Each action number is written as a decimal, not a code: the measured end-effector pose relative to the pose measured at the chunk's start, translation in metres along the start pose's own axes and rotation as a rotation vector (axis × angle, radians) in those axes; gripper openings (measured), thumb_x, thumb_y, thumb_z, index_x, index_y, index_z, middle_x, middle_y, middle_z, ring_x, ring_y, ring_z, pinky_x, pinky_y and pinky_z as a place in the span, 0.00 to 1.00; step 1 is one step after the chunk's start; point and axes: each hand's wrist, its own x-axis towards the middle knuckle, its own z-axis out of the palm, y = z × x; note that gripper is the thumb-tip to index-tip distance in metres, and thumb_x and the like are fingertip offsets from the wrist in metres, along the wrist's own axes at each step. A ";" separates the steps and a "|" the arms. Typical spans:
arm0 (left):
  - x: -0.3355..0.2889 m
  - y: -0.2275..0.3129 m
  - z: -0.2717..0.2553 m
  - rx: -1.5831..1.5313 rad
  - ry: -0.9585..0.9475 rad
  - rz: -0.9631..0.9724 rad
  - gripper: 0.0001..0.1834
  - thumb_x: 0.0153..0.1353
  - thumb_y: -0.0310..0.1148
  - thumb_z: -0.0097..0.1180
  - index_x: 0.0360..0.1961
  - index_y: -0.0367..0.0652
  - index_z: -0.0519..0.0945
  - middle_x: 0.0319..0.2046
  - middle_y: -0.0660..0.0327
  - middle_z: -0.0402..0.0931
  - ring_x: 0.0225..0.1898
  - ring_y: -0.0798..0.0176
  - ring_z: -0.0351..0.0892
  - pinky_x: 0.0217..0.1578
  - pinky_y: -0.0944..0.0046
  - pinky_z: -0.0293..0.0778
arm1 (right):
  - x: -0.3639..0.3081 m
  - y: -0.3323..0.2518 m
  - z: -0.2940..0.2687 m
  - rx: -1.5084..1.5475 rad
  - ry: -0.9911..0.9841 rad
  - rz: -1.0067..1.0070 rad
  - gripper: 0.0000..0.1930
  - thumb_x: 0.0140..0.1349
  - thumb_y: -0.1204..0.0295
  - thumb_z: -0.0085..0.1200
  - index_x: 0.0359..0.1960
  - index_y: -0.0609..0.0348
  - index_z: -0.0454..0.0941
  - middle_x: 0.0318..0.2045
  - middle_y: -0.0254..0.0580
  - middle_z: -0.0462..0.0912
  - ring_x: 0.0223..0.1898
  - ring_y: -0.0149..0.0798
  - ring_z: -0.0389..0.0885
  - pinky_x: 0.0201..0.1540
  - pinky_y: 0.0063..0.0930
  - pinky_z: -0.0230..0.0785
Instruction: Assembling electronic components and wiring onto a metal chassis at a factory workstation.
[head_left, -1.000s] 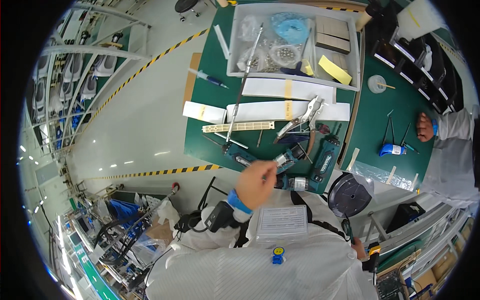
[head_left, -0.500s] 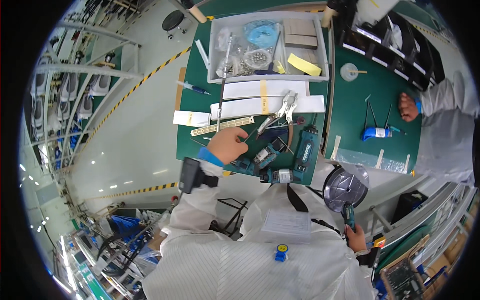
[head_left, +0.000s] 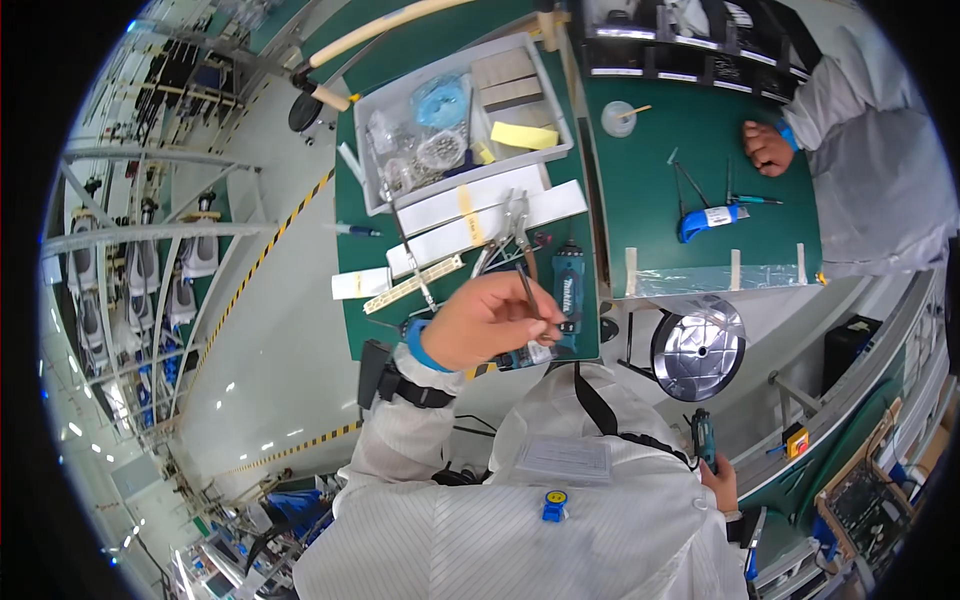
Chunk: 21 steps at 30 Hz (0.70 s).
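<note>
My left hand (head_left: 478,325) is raised above the near edge of the green table, fingers closed on a thin dark rod (head_left: 526,288); the rod's exact kind is hard to make out. Low at the right, beside my body, my right hand (head_left: 722,487) grips a teal cordless screwdriver (head_left: 704,436). Just right of my left hand a second teal cordless screwdriver (head_left: 568,285) lies on the table. Locking pliers (head_left: 517,215) rest behind the left hand, near a cream perforated strip (head_left: 412,284). Part of the tools beneath the left hand is hidden.
A grey bin (head_left: 372,165) of bagged hardware stands at the back, with white strips (head_left: 440,245) before it. On the right table (head_left: 640,215) lie blue-handled hex keys (head_left: 712,220); a co-worker's hand (head_left: 768,148) rests there. A round stool (head_left: 698,350) stands below.
My left hand has lifted from the tools and moved right and nearer, carrying the thin rod. My right hand still holds the screwdriver low. The view has turned, shifting the tables leftward.
</note>
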 end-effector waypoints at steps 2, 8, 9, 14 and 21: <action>0.030 -0.008 0.029 -0.068 -0.078 -0.021 0.07 0.68 0.22 0.54 0.46 0.40 0.74 0.46 0.50 0.81 0.49 0.55 0.84 0.51 0.54 0.82 | -0.023 -0.058 -0.013 0.161 -0.009 -0.131 0.20 0.61 0.66 0.62 0.49 0.68 0.77 0.35 0.44 0.82 0.37 0.32 0.76 0.43 0.33 0.72; 0.081 -0.045 0.151 -0.225 -0.143 -0.124 0.07 0.72 0.26 0.51 0.49 0.42 0.72 0.46 0.51 0.81 0.51 0.53 0.83 0.52 0.53 0.81 | -0.072 -0.159 -0.039 0.427 0.007 -0.480 0.30 0.57 0.66 0.69 0.58 0.69 0.73 0.42 0.44 0.82 0.44 0.34 0.78 0.51 0.30 0.70; 0.083 -0.045 0.164 -0.207 -0.169 -0.149 0.06 0.72 0.27 0.50 0.49 0.42 0.72 0.46 0.51 0.81 0.51 0.53 0.83 0.52 0.52 0.81 | -0.077 -0.167 -0.041 0.435 0.023 -0.511 0.29 0.58 0.65 0.68 0.57 0.67 0.74 0.43 0.44 0.83 0.45 0.33 0.79 0.51 0.29 0.71; 0.094 -0.039 0.202 -0.115 -0.318 -0.191 0.06 0.73 0.27 0.49 0.49 0.41 0.71 0.45 0.51 0.81 0.52 0.51 0.83 0.54 0.50 0.80 | -0.103 -0.151 -0.040 0.592 0.122 -0.451 0.27 0.60 0.64 0.67 0.57 0.66 0.75 0.43 0.44 0.83 0.44 0.33 0.80 0.51 0.29 0.72; 0.081 -0.055 0.266 0.102 -0.511 -0.355 0.05 0.73 0.26 0.50 0.47 0.39 0.72 0.44 0.51 0.81 0.52 0.52 0.83 0.53 0.51 0.81 | -0.148 -0.090 -0.008 0.832 0.344 -0.392 0.27 0.60 0.64 0.67 0.57 0.68 0.75 0.41 0.45 0.84 0.42 0.34 0.81 0.49 0.29 0.73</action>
